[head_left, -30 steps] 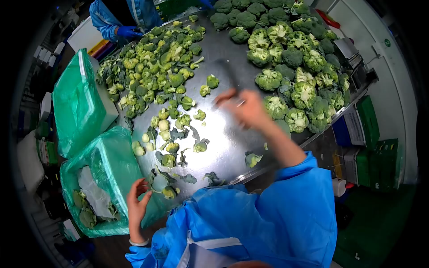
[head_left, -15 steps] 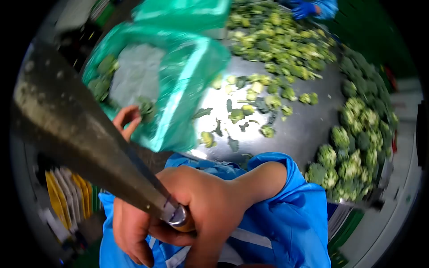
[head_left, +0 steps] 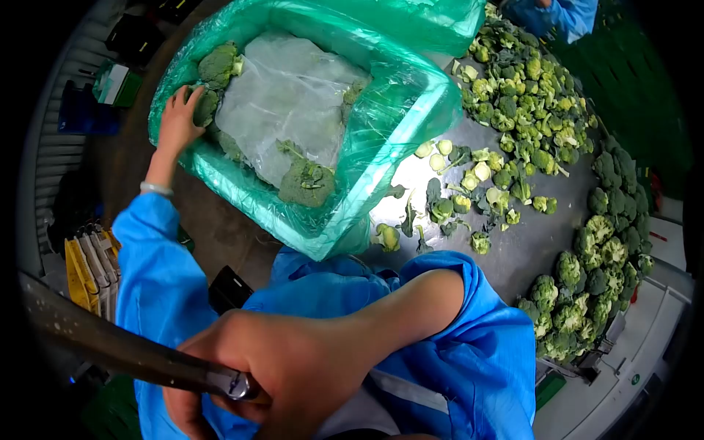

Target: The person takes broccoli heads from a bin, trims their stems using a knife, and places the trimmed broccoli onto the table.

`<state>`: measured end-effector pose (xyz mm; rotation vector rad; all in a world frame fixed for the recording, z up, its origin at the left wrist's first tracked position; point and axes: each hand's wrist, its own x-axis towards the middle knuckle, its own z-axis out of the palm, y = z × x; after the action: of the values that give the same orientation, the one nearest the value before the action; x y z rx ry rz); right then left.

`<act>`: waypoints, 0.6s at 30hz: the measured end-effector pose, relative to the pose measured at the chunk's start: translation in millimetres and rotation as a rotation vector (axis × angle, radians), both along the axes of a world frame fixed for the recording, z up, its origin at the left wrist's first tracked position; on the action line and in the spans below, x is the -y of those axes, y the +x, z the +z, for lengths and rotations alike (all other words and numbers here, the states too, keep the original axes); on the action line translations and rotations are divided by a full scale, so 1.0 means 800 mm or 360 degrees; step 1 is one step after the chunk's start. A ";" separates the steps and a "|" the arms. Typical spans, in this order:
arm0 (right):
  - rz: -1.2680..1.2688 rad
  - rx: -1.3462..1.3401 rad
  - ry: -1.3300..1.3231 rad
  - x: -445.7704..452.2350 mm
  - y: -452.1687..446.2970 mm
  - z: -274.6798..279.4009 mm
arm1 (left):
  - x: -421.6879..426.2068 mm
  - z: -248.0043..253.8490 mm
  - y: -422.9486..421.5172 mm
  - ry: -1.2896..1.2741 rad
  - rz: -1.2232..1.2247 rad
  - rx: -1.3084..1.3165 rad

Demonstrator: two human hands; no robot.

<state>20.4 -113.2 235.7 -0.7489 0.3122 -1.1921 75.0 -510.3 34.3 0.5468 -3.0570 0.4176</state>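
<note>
My left hand (head_left: 180,121) reaches over the left rim of a crate lined with green plastic (head_left: 411,136). Its curved fingers are around a dark green broccoli head (head_left: 206,107) at the crate's left wall. Just above sits another broccoli head (head_left: 218,66), its pale stalk pointing right. A third broccoli head (head_left: 306,183) lies at the near side, on a clear plastic sheet (head_left: 282,95) inside the crate. Low in front of my body, my right hand (head_left: 286,359) is closed around the handle of a large knife (head_left: 125,348), whose broad blade points left.
A metal table (head_left: 506,257) bears a heap of broccoli pieces and stalks (head_left: 524,110), plus scattered leaves. Whole broccoli heads (head_left: 587,286) line its right edge. A co-worker's blue sleeve (head_left: 568,18) shows at the far side. Yellow and grey crates (head_left: 92,268) stand at lower left.
My left hand has moved from the broccoli head at the crate's near side to the one at its left wall. The knife has dropped lower. The view has shifted, showing more of the crate.
</note>
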 end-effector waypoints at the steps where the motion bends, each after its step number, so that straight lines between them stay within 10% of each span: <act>1: -0.0048 -0.0059 0.0011 0.003 -0.002 -0.002 | 0.009 -0.010 -0.008 -0.0070 0.0018 0.0059; 4: -0.0307 -0.0064 -0.0191 0.013 0.011 -0.048 | 0.027 -0.020 -0.028 -0.0199 0.0066 0.0177; 9: -0.1230 -0.0003 0.0644 -0.051 -0.017 -0.140 | 0.042 0.028 -0.028 0.0145 0.0113 -0.0112; 12: -0.1686 0.0007 0.0960 -0.085 -0.022 -0.193 | 0.023 0.058 -0.002 0.1058 0.0248 -0.0690; 18: -0.2147 -0.1487 0.0547 -0.073 -0.010 -0.175 | -0.254 0.111 0.006 0.2537 0.0202 -0.0948</act>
<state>12.7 -54.7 95.9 -0.7263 1.9761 -1.8496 80.1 -307.2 123.4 0.6026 -2.1062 -1.8744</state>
